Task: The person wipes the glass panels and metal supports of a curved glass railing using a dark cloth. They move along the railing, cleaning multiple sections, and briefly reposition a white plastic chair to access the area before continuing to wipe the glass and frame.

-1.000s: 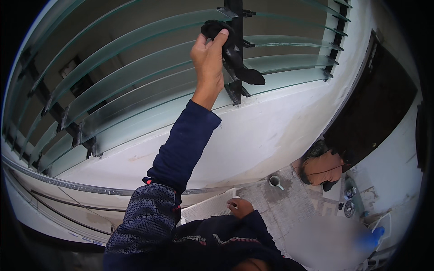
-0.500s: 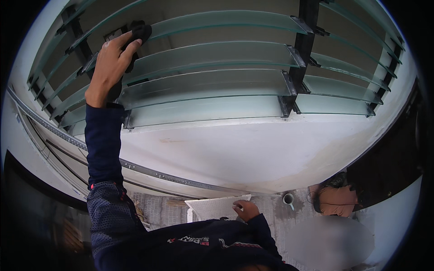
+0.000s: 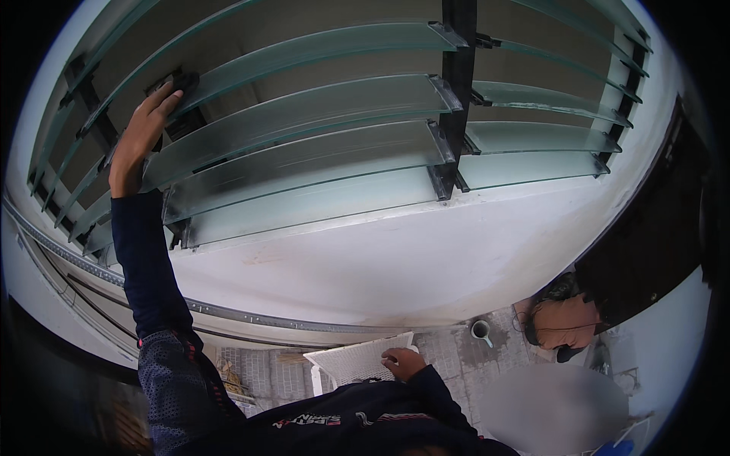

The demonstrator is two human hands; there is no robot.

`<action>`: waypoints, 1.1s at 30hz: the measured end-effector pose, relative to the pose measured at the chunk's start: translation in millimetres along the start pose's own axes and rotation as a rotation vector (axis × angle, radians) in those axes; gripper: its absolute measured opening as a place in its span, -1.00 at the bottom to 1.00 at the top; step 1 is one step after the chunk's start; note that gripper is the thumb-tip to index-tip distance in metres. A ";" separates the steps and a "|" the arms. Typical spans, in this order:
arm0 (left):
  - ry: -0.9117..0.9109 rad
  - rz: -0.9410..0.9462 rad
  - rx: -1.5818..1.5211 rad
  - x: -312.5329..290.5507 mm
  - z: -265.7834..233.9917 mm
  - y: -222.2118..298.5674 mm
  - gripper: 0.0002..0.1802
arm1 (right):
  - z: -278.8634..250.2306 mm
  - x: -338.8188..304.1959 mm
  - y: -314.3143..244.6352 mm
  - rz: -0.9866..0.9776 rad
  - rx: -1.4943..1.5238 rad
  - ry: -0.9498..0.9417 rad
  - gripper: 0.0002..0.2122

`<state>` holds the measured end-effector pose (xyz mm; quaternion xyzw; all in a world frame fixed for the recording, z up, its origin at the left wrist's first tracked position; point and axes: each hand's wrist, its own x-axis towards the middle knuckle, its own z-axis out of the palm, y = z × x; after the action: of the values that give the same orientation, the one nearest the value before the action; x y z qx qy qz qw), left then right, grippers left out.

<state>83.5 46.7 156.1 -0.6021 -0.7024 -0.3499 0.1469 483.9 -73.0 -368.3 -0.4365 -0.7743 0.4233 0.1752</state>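
Note:
My left arm reaches up to a louvre window, and my left hand [image 3: 144,125] is at the left end of one of its glass slats [image 3: 304,57]. The fingers close round a dark, soft-looking piece, seemingly a black cloth [image 3: 185,82], against that slat; the palm hides part of it. Low down, my right hand [image 3: 404,363] hangs in front of a white woven chair [image 3: 342,361]. Its fingers are loosely bent and apart, with nothing visible in them. Whether it touches the chair, I cannot tell.
A black upright [image 3: 456,91] divides the window; a white wall [image 3: 365,258] runs below. A metal rail [image 3: 251,318] crosses in front. On the paved floor stand a pale mug-like container [image 3: 480,330] and an orange-brown shape [image 3: 563,323]. A blurred oval covers the lower right.
The view has turned, so the window sits further left and tilted. My left hand, with the black cloth, appears lower and further left. My right hand stays by the chair.

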 end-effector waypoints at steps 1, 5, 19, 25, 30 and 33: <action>-0.040 0.033 -0.026 0.2 12.1 23.6 -0.32 | -2.0 0.0 0.6 -0.022 -0.006 0.018 -0.77; -0.223 0.305 -0.044 9.4 59.9 134.8 -0.26 | -11.1 5.0 2.2 -0.063 -0.041 0.037 -0.75; -0.309 0.423 0.016 46.2 114.8 235.3 -0.38 | -15.0 -14.0 36.3 0.009 -0.036 -0.090 -0.72; -0.304 0.372 -0.008 46.2 78.3 155.1 -0.41 | -25.7 -3.7 22.7 -0.050 -0.134 -0.125 -0.74; -0.146 0.196 0.129 25.2 12.2 30.7 -0.43 | -20.9 16.5 0.0 -0.075 -0.121 -0.037 -0.75; 0.006 0.122 0.233 -1.2 -25.3 -32.0 -0.46 | -4.4 28.7 -19.8 -0.088 -0.072 -0.081 -0.74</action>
<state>48.0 27.9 163.3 -0.6215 -0.6999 -0.2580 0.2392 460.3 -52.3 -352.6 -0.3907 -0.8139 0.4042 0.1464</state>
